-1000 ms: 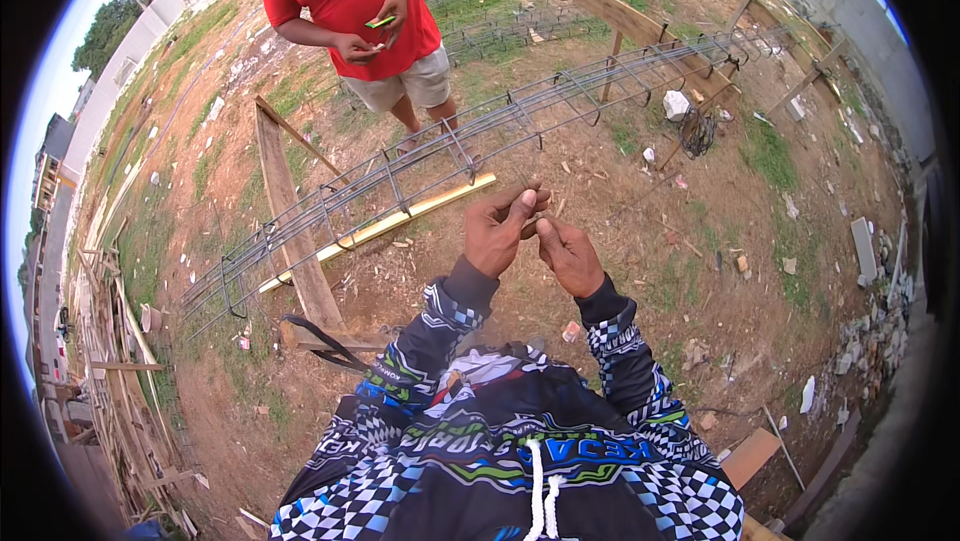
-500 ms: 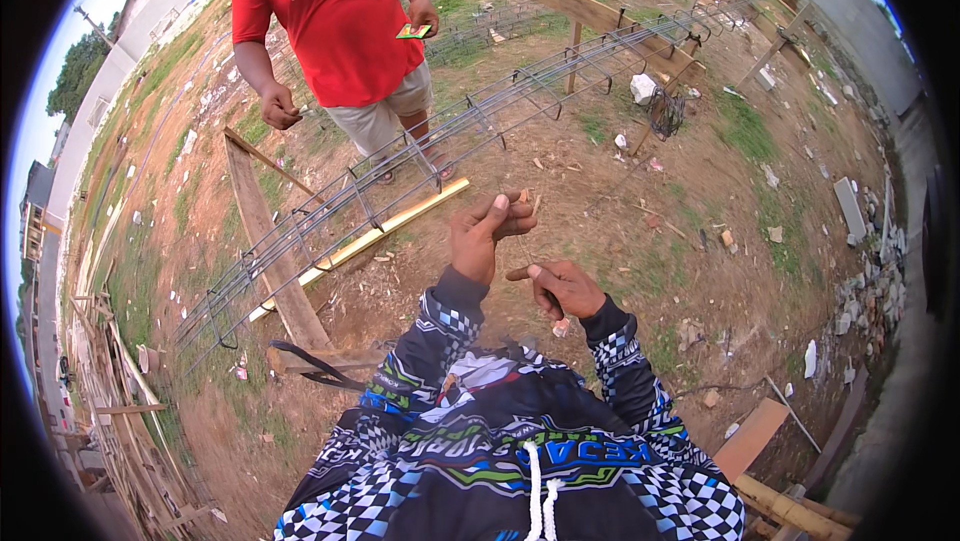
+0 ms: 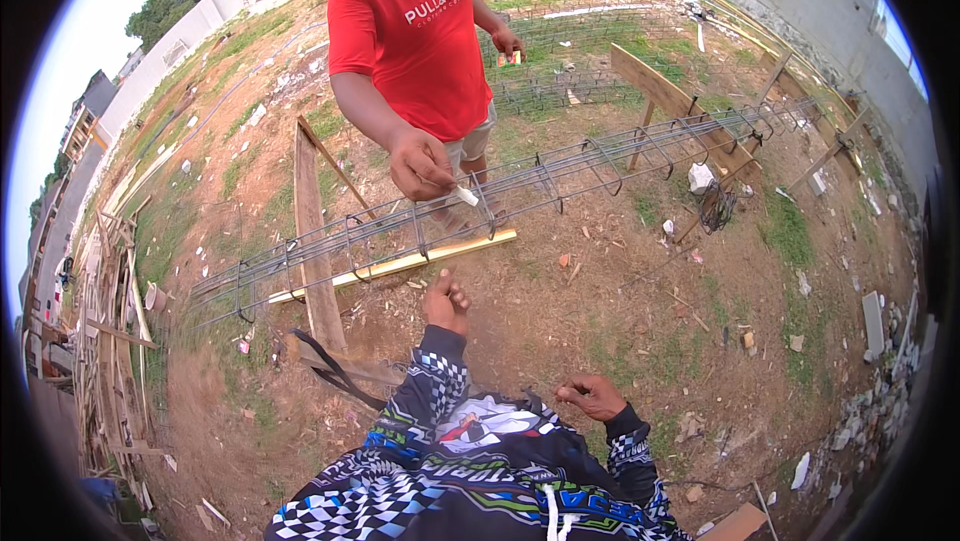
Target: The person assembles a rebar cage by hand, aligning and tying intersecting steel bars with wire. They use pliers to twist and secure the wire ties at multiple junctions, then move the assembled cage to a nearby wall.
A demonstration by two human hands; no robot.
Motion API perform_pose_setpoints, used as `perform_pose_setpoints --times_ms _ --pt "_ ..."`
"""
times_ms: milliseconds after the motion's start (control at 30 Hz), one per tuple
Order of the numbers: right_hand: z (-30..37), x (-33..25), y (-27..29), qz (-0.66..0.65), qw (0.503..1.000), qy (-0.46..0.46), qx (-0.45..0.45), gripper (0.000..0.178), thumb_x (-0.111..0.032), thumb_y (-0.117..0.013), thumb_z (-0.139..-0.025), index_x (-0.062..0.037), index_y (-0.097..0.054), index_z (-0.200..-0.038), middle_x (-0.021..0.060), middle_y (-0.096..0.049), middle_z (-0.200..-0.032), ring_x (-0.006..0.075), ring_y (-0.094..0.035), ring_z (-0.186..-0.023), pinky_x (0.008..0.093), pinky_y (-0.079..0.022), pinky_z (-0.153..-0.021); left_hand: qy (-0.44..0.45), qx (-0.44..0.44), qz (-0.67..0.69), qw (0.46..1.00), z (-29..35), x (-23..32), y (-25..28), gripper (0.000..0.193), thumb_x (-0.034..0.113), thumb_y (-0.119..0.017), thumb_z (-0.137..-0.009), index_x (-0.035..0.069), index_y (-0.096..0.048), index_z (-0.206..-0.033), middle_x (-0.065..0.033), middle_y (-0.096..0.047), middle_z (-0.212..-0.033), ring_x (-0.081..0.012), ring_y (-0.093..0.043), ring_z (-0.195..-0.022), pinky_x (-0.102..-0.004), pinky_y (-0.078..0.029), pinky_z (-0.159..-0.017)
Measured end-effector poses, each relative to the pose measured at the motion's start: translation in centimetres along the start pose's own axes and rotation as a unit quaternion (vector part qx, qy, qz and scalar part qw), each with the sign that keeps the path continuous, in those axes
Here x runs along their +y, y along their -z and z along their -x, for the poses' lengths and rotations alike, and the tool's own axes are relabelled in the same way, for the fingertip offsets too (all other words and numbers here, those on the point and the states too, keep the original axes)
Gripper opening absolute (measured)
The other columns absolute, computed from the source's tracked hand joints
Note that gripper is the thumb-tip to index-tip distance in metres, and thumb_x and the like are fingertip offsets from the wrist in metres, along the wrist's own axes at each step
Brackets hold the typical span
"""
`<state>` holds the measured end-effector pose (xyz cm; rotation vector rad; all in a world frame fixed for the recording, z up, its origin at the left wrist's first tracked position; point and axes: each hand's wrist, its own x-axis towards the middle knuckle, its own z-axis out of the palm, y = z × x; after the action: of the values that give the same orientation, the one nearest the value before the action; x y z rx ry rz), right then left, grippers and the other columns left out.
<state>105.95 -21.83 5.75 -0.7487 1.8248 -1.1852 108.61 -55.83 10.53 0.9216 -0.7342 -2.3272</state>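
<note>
My left hand [image 3: 447, 303] is raised in front of me, its fingers loosely bent and apart, with nothing visible in them. It is just below the long rebar cage [image 3: 540, 181], not touching it. Lower and to the right, my right hand [image 3: 592, 397] is near my torso with thumb and fingers pinched together; what they hold, if anything, is too small to make out. Across the cage, a person in a red shirt [image 3: 410, 51] reaches out with a hand [image 3: 422, 166] holding a small white object [image 3: 467, 197] above my left hand. Their other hand holds a small colourful packet [image 3: 510, 58].
A plank [image 3: 318, 241] and a yellowish wooden strip [image 3: 400, 267] lie beneath the cage. A wooden board on stakes [image 3: 665, 86] stands behind it, near a coil of dark wire [image 3: 717, 206]. Scrap timber [image 3: 112, 341] is piled at left; rubble [image 3: 850, 441] lies at right.
My hands have separated; the left no longer shows the small tan piece it held, and the right has dropped lower. The person has come closer, stretching an arm over the cage toward me.
</note>
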Motion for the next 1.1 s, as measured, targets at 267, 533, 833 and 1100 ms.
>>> perform_pose_setpoints --times_ms 267,533,833,1100 --pt "-2.6 0.0 -2.6 -0.004 0.989 -0.086 -0.123 0.047 -0.049 -0.056 -0.095 -0.004 -0.07 -0.1 0.0099 -0.067 -0.089 0.0199 -0.063 -0.083 0.0344 -0.049 -0.08 -0.225 0.156 0.048 0.961 -0.6 9.2 9.8 0.028 0.032 -0.054 -0.1 0.008 -0.059 -0.114 0.0054 -0.038 -0.064 -0.005 -0.03 -0.046 -0.0224 -0.024 -0.038" --pt "-12.1 -12.2 -5.4 -0.032 0.969 0.167 0.182 0.076 -0.039 -0.075 -0.083 -0.0051 -0.041 -0.143 0.02 -0.048 -0.138 0.0325 -0.057 -0.117 0.0403 -0.053 -0.087 -0.311 0.194 -0.008 0.93 4.4 9.9 9.2 0.027 0.03 -0.056 -0.1 0.006 -0.063 -0.111 0.0047 -0.04 -0.065 -0.0049 -0.035 -0.051 -0.0206 -0.026 -0.042" --pt "-17.9 -20.5 -5.0 0.062 0.957 0.214 0.184 0.043 -0.034 -0.07 -0.087 -0.0048 -0.063 -0.117 0.0161 -0.066 -0.078 0.0309 -0.068 -0.074 0.0399 -0.051 -0.065 -0.329 0.238 -0.083 0.91 5.5 9.6 11.6 0.026 0.031 -0.054 -0.101 0.009 -0.063 -0.112 0.0066 -0.038 -0.06 -0.0033 -0.032 -0.046 -0.0211 -0.024 -0.039" --pt "-19.4 -17.2 -4.3 0.077 0.939 0.157 0.296 0.029 -0.029 -0.058 -0.094 -0.0053 -0.067 -0.109 0.0198 -0.066 -0.088 0.0341 -0.064 -0.078 0.043 -0.049 -0.073 -0.339 0.231 -0.129 0.903 1.8 10.1 14.5 0.028 0.033 -0.056 -0.1 0.009 -0.064 -0.111 0.006 -0.039 -0.059 -0.0046 -0.033 -0.045 -0.0225 -0.023 -0.039"
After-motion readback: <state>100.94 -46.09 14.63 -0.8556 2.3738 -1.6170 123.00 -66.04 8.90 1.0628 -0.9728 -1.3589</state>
